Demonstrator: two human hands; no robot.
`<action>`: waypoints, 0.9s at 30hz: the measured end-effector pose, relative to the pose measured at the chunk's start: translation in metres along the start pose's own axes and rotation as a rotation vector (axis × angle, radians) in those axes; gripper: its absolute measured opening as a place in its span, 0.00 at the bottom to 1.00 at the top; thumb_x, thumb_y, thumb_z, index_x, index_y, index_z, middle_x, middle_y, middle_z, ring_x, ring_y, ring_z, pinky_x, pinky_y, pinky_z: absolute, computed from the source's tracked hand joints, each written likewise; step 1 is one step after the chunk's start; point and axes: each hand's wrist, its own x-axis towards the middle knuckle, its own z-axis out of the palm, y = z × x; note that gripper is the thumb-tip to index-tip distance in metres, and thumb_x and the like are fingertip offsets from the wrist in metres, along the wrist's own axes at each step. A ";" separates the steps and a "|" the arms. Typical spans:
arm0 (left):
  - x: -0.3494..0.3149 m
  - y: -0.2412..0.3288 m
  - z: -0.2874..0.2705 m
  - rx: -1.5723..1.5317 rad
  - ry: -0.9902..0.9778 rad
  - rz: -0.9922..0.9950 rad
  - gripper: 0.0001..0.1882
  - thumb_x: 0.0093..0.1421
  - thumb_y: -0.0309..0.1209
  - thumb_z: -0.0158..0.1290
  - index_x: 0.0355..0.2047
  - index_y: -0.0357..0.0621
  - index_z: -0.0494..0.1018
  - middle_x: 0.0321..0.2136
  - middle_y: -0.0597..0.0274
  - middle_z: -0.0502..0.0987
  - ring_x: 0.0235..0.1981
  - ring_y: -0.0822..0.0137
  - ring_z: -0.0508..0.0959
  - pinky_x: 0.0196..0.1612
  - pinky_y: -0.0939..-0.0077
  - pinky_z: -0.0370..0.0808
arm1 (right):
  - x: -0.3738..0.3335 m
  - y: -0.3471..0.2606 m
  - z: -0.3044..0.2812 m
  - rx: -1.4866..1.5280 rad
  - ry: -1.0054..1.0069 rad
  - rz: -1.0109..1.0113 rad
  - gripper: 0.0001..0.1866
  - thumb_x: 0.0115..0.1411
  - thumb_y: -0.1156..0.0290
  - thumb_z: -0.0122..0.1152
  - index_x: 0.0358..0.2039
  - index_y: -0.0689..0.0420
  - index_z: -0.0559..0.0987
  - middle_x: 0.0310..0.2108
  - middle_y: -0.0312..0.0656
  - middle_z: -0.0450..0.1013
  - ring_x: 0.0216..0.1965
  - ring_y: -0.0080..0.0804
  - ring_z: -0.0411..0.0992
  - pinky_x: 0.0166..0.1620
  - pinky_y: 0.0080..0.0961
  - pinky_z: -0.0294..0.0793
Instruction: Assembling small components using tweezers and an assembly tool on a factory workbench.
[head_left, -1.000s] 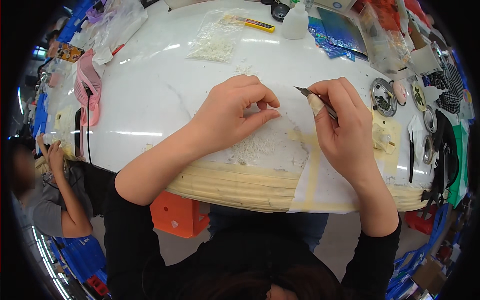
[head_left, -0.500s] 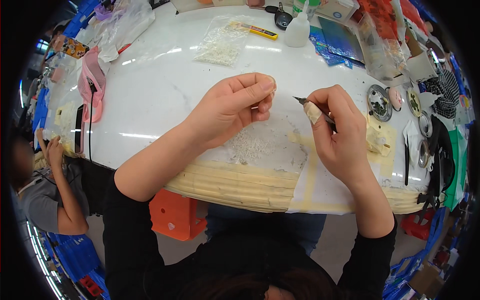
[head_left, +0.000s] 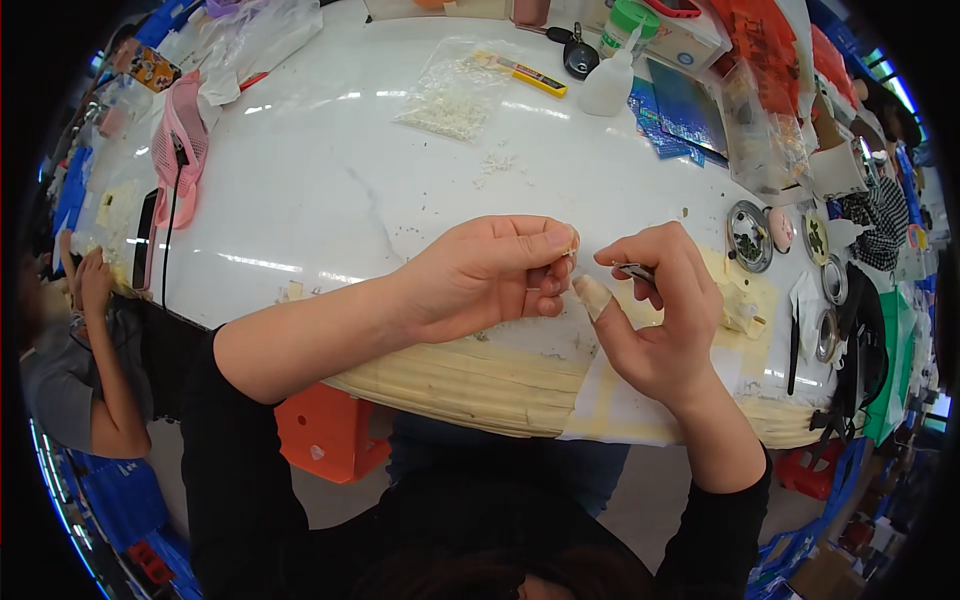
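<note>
Over the near part of the white table, my left hand point(head_left: 495, 275) is closed in a pinch between thumb and forefinger. What it pinches is tiny and pale, too small to name. Just to its right, my right hand point(head_left: 665, 315) grips a slim craft knife point(head_left: 637, 271), mostly hidden by the fingers. Pale tape wraps the right thumb, which points toward the left fingertips without touching them. Beyond the hands lies a small scatter of white bits point(head_left: 496, 163). Farther back is a clear bag point(head_left: 447, 108) of similar white bits, with a yellow cutter point(head_left: 538, 80) by its upper corner.
A white squeeze bottle point(head_left: 607, 85), a key fob point(head_left: 579, 58) and blue shiny sheets point(head_left: 690, 105) stand or lie at the back. Round metal tins point(head_left: 750, 237) line the right side. A pink mesh item point(head_left: 182, 145) lies left, near another person's hands point(head_left: 92, 280).
Both hands have come nearer each other and lower in the picture. The knife's pointed tip no longer sticks out leftward, and the right thumb has swung away from it. The view has shifted slightly.
</note>
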 end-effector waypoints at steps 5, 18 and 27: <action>-0.002 -0.001 0.000 0.039 -0.018 -0.012 0.11 0.67 0.37 0.52 0.35 0.42 0.73 0.29 0.70 0.72 0.31 0.77 0.71 0.39 0.78 0.72 | -0.004 0.004 0.005 0.010 -0.009 0.001 0.15 0.43 0.88 0.62 0.32 0.60 0.78 0.27 0.40 0.72 0.26 0.30 0.73 0.27 0.23 0.72; -0.008 0.001 0.005 0.569 0.099 0.324 0.06 0.63 0.25 0.55 0.38 0.35 0.77 0.33 0.55 0.81 0.31 0.70 0.80 0.36 0.77 0.79 | -0.005 0.005 0.003 -0.002 0.041 -0.038 0.16 0.41 0.90 0.61 0.32 0.61 0.80 0.26 0.41 0.72 0.24 0.30 0.73 0.25 0.22 0.73; -0.009 0.007 0.009 0.535 0.148 0.284 0.06 0.62 0.22 0.55 0.40 0.33 0.76 0.34 0.55 0.81 0.32 0.71 0.80 0.36 0.78 0.79 | -0.007 0.006 0.002 -0.021 0.035 -0.070 0.18 0.42 0.87 0.61 0.36 0.60 0.81 0.27 0.42 0.72 0.25 0.32 0.72 0.26 0.24 0.71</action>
